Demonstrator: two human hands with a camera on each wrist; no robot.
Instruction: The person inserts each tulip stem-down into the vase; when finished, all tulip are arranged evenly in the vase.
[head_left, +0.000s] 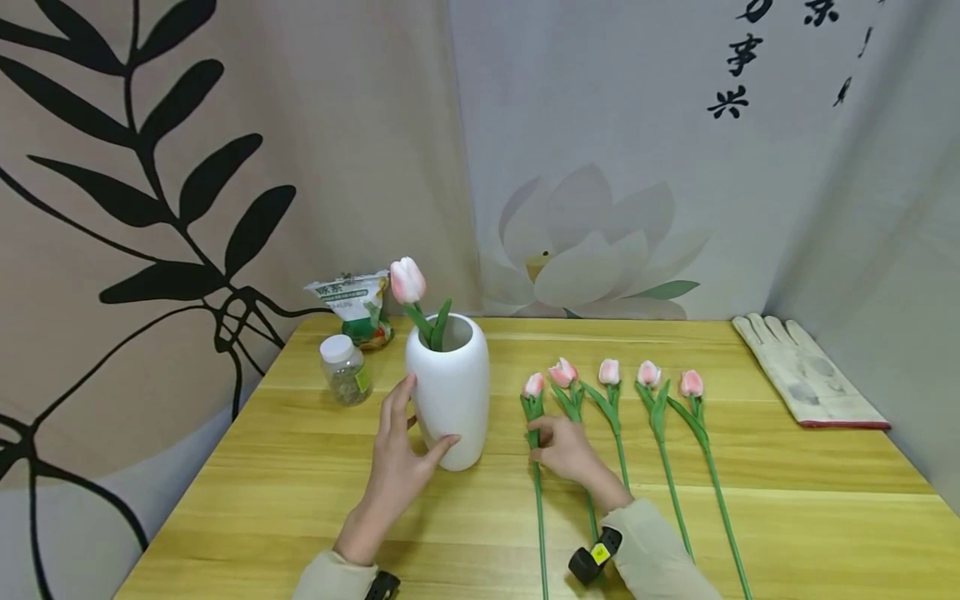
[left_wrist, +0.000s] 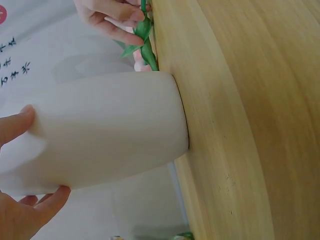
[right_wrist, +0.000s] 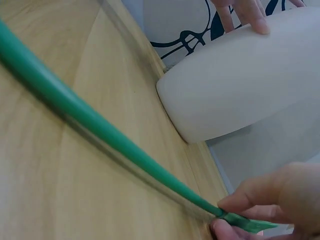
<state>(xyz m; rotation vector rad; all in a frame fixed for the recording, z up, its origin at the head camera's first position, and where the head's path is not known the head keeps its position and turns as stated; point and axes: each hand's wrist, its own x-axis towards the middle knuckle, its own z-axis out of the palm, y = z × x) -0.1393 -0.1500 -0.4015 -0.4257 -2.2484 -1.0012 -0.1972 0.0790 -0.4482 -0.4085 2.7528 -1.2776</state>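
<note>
A white vase (head_left: 459,400) stands upright on the wooden table, one pink tulip (head_left: 408,280) rising from its mouth. My left hand (head_left: 397,462) holds the vase's side, thumb on the front and fingers around the left; the left wrist view shows thumb and fingers on opposite sides of the vase (left_wrist: 110,130). To its right, several pink tulips with green stems lie in a row. With thumb and fingers, my right hand (head_left: 566,450) pinches the leftmost tulip (head_left: 534,385) near its leaves. Its long stem (right_wrist: 100,122) crosses the right wrist view, close over the tabletop.
Left of the vase are a clear jar (head_left: 347,371) with a white lid and, behind it, a green-and-white packet (head_left: 358,304). A pair of pale gloves (head_left: 810,371) lies at the table's right back corner. Printed curtains (head_left: 600,125) hang behind the table.
</note>
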